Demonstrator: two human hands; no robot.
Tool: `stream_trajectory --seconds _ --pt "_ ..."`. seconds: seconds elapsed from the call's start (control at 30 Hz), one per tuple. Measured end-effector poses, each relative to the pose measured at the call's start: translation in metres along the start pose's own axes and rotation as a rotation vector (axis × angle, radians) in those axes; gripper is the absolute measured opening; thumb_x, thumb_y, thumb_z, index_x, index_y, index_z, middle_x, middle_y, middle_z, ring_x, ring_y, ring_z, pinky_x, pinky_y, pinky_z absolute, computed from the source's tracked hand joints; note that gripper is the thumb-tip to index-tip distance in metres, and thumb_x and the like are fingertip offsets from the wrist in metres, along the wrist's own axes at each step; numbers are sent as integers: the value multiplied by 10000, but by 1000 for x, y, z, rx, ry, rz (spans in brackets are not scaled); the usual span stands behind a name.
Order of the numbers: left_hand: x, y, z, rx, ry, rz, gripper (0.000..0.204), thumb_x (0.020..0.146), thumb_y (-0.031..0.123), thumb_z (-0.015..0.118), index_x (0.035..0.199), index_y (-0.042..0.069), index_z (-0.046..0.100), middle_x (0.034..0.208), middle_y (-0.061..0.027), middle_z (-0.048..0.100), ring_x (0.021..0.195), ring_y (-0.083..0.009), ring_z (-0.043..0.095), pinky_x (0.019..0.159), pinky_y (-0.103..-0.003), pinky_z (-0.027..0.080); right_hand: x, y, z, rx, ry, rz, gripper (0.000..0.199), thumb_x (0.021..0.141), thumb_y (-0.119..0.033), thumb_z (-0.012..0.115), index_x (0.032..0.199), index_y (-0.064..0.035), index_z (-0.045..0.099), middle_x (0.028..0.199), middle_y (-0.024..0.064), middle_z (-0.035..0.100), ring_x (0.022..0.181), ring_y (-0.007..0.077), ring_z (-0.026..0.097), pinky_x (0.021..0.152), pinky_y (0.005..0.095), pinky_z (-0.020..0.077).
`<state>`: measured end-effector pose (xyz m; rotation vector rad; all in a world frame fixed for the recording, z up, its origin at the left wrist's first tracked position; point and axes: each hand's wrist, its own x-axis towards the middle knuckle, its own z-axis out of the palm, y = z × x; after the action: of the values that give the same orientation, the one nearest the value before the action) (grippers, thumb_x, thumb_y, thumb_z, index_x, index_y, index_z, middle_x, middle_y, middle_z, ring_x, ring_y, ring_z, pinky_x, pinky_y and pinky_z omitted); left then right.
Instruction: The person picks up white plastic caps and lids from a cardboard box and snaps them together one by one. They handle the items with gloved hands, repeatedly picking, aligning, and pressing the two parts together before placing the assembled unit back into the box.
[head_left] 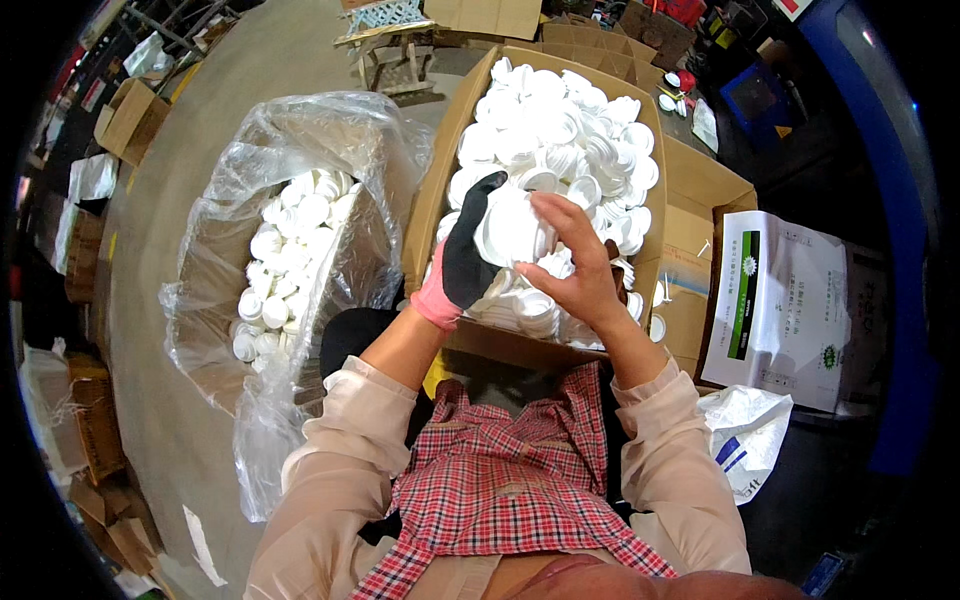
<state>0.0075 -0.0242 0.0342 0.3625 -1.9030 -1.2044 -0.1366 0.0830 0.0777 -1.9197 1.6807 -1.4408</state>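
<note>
Over a large cardboard box (440,170), I hold a short stack of white round plastic pieces (512,230) that look like lids. My left hand (466,255), in a black glove with a pink cuff, grips the stack from its left side. On the other side my bare right hand (580,265) has its fingertips at the upper edge and its thumb at the lower edge. Many similar white pieces (540,110) fill the box beneath, some nested in rows. To the left, a clear plastic bag (225,220) lines a container with more white pieces (290,250).
A white printed package (785,310) lies right of the box, near a crumpled white sack (750,435). Flattened cardboard (690,190) adjoins the box's right side. A small wooden stool (395,65) stands beyond. Cartons (135,115) line the left side of the floor.
</note>
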Motion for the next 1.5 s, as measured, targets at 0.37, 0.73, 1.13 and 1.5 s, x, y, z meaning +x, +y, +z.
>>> stream_trajectory --seconds 0.37,0.73,1.13,1.5 --pt "4 17 11 -240 -35 -27 565 841 70 607 1357 -12 392 1338 -142 461 1230 -244 470 1044 -347 365 -4 -9 1 -176 95 -66 650 647 -119 806 1245 -74 557 1209 139 506 1043 316 503 875 393 448" --pt "7 22 9 -187 -53 -68 598 855 25 582 1398 4 331 1331 -126 457 1203 -221 483 1015 -330 397 -5 -11 3 -177 66 -56 658 638 -62 781 1257 -98 561 1232 141 492 1072 314 491 868 382 459" --pt "7 35 12 -548 -147 -366 721 767 135 742 1391 5 404 1376 -114 478 1268 -197 449 1047 -323 360 1 1 1 373 135 232 738 815 -425 688 1380 -53 394 1244 116 488 1212 247 445 1008 348 365" --pt "-18 14 39 37 -113 -404 480 808 111 642 1248 -9 490 1038 -239 622 948 -340 622 817 -380 481 -5 25 3 102 319 455 587 982 -522 382 806 22 514 651 76 444 661 136 400 621 298 374"
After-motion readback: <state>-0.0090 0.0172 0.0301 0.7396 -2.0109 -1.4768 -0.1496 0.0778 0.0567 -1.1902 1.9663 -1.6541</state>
